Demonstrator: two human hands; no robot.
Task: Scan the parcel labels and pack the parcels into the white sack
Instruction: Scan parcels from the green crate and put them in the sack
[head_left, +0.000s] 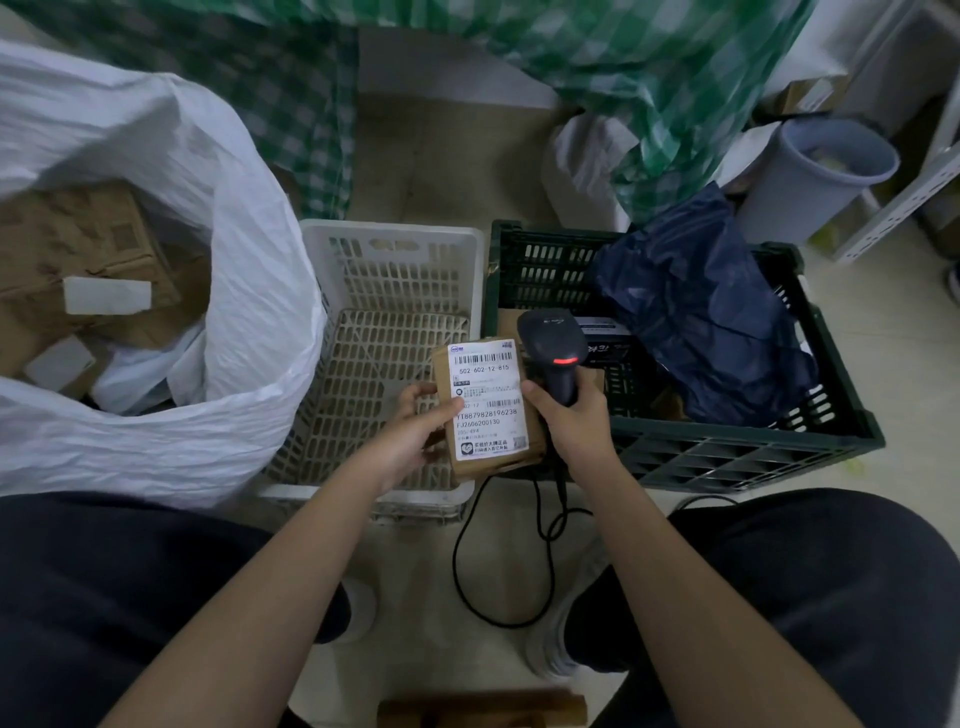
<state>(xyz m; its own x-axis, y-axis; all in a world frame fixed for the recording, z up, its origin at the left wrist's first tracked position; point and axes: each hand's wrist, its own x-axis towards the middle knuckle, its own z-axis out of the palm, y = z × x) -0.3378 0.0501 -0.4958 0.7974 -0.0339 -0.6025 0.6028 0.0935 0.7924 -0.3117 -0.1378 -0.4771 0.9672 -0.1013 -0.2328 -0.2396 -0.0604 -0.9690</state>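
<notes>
Parcel first: a small brown cardboard parcel (488, 410) with a white printed shipping label (488, 397) is held label-up over the near right corner of the white slotted plastic crate (392, 249), not resting on it. The black corded handheld barcode scanner (553, 345) sits just beside the parcel's right edge, its red light on, but its head seems to face away from the label rather than at the barcodes. If so, the scan may miss, and the parcel could go into the sack unread.

A second risk is the grip: the left hand (415, 431) holds the parcel only by its left edge, thumb on top and fingers curled beneath, so a tilt could drop it into the crate. The scanner's cable (467, 571) loops loosely on the floor between the person's knees and might snag.

The right hand (563, 415) is wrapped tightly round the scanner's handle, its knuckles touching or nearly touching the parcel.

The large white woven plastic sack (228, 208) stands open beyond the crate's left side, with brown boxes already inside. More items, among them a dark blue plastic bag (701, 306), lie in the dark green slotted crate (810, 415) on the right.
</notes>
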